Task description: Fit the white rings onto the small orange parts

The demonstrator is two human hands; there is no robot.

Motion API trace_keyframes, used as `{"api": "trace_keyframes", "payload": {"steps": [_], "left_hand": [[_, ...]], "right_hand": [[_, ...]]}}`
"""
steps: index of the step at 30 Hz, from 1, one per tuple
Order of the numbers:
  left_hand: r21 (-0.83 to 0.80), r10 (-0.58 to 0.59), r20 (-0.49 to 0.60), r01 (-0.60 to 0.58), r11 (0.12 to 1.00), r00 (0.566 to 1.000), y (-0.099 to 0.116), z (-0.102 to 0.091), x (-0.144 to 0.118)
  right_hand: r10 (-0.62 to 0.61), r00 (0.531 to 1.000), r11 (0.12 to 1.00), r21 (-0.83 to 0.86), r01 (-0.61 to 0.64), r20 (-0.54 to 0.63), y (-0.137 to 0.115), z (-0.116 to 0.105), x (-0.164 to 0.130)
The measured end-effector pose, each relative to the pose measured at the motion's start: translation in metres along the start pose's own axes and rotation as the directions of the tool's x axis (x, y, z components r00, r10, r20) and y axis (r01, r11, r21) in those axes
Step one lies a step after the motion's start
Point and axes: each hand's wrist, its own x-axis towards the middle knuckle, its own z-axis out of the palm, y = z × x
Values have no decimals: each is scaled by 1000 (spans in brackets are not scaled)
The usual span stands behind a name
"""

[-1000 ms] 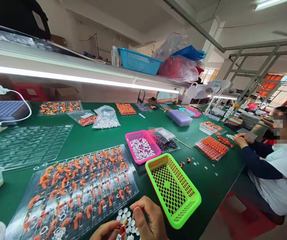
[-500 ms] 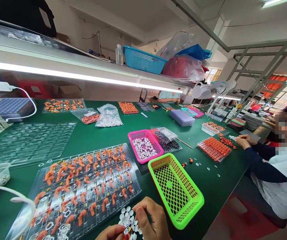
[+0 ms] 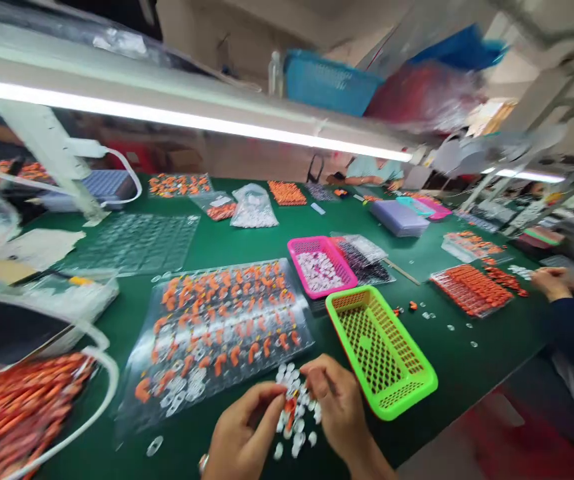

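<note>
Both hands (image 3: 291,420) pinch small orange part (image 3: 290,408), long axis upright

Both hands are bare, with no gloves. The left hand (image 3: 244,433) wears a ring. The right hand (image 3: 339,410) shows no sleeve.

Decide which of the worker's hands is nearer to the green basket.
The right hand. It sits just beside the near left edge of the green basket. The left hand is farther off, on the other side of the pile of small white parts between the hands.
</note>
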Motion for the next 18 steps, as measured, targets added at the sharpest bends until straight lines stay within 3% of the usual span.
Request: {"api": "trace_keyframes", "payload": {"steps": [5,9,13,18], "left_hand": [[-208,-70,30,74,975,997,7,-1,7],[-297,-113,53,124,947,992,7,0,8],[-279,-59,40,68,958,997,6,-1,4],[-162,77,-32,-81,983,996,-3,0,3]], "right_hand": [[156,988,957,246,-154,12,7,-4,2],[193,981,936,294,-194,33,11,-5,2],[207,965,913,322,-250,164,13,-7,0],[215,930,897,317,-309,298,9,-8,2]]}}
